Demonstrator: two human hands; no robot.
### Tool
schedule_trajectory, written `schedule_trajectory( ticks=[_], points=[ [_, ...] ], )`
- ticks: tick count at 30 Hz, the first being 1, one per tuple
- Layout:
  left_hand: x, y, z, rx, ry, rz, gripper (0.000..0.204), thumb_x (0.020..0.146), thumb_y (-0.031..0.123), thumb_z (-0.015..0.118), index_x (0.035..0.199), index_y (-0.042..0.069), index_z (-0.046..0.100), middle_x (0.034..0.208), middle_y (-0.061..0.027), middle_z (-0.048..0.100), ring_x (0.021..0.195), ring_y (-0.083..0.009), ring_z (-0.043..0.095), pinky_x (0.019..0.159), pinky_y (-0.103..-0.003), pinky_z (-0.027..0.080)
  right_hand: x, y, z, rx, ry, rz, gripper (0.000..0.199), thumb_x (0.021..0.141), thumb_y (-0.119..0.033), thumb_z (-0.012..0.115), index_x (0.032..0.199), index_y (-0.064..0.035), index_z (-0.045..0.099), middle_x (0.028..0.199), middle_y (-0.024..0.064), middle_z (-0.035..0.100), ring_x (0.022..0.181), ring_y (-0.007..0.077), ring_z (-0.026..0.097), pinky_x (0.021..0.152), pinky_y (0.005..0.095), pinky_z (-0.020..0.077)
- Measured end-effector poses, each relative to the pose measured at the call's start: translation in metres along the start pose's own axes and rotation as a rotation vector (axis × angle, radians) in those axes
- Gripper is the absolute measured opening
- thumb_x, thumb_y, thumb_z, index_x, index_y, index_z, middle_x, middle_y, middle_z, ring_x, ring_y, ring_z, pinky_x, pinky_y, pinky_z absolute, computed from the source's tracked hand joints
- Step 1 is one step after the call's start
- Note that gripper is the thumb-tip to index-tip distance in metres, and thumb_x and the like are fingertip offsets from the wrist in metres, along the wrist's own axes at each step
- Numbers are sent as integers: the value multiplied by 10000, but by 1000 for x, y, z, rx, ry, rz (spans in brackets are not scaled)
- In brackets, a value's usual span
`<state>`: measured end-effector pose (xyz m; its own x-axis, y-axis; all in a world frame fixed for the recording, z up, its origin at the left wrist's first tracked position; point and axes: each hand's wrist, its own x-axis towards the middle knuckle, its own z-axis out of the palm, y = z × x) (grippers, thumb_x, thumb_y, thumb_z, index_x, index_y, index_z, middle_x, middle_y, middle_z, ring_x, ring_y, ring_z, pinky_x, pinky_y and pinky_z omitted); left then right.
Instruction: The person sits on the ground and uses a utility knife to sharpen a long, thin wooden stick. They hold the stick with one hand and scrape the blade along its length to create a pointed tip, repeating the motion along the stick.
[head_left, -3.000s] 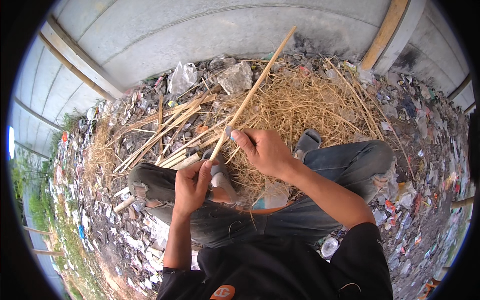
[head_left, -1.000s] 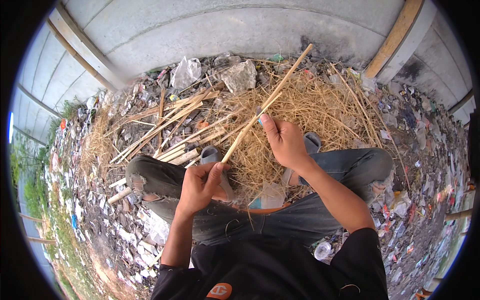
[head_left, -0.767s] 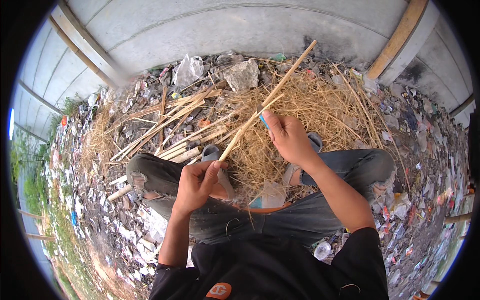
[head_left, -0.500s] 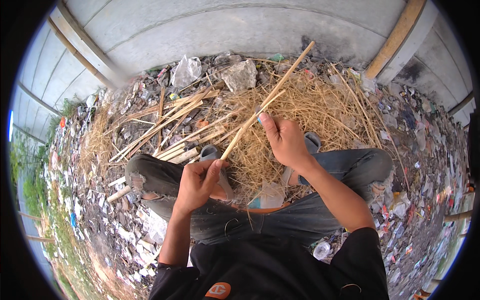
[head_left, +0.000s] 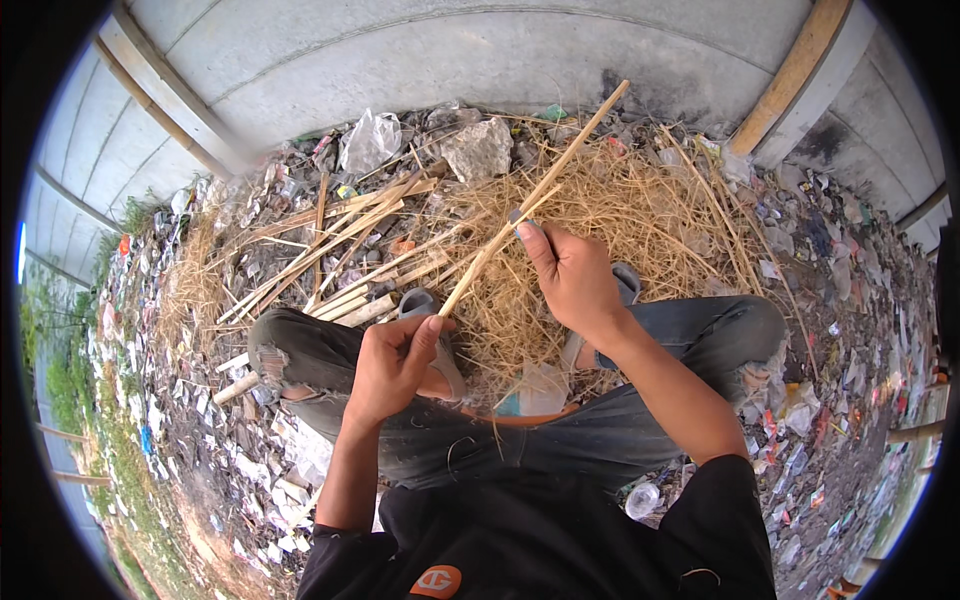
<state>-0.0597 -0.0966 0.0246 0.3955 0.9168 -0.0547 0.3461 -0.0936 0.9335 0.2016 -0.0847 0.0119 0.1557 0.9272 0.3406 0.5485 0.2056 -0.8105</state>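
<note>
A long pale bamboo strip (head_left: 585, 134) slants up from my lap toward the wall. My left hand (head_left: 393, 365) is closed on its lower end, thumb along the top. My right hand (head_left: 577, 280) is closed around a knife, its handle hidden in the fist. Only a short grey bit of the knife's blade (head_left: 516, 215) shows, set against the strip at its middle. Just above the blade, a thin sliver (head_left: 545, 199) stands away from the strip. Both hands are above the ground between my bent knees.
Bamboo strips and sticks (head_left: 335, 245) lie in a loose pile at left. Thin shavings (head_left: 640, 210) heap around my sandalled feet. Behind stand a rock (head_left: 477, 150), a clear plastic bag (head_left: 371, 141) and a concrete wall (head_left: 480, 60). Litter covers the ground on both sides.
The sliver's free end has shifted slightly down toward my right hand, and more of the blade shows. Both hands stay almost in place, still gripping.
</note>
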Motion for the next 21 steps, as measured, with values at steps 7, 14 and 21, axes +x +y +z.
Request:
schedule_trajectory(
  ticks=[7,14,21],
  points=[
    [-4,4,0,34,-4,-76,378,1085,299,618,1077,-49,767,625,31,515,611,-42,457,543,-254,386,-1,16,3,214,-201,135,693,1107,-519,478,626,-22,518,493,57,390,457,164,395,480,370,345],
    [-6,3,-5,33,0,-82,381,1087,302,615,1080,-46,768,607,35,498,596,-37,436,532,-256,376,2,0,-14,517,-437,472,673,1108,-521,471,656,-29,548,491,46,394,453,162,441,472,365,347],
    [-1,9,0,57,-2,-63,371,1089,286,610,1071,-50,767,608,34,505,596,-37,448,532,-255,379,-6,3,7,88,-68,78,684,1102,-543,462,738,7,643,494,117,427,445,245,448,486,416,373]
  ],
)
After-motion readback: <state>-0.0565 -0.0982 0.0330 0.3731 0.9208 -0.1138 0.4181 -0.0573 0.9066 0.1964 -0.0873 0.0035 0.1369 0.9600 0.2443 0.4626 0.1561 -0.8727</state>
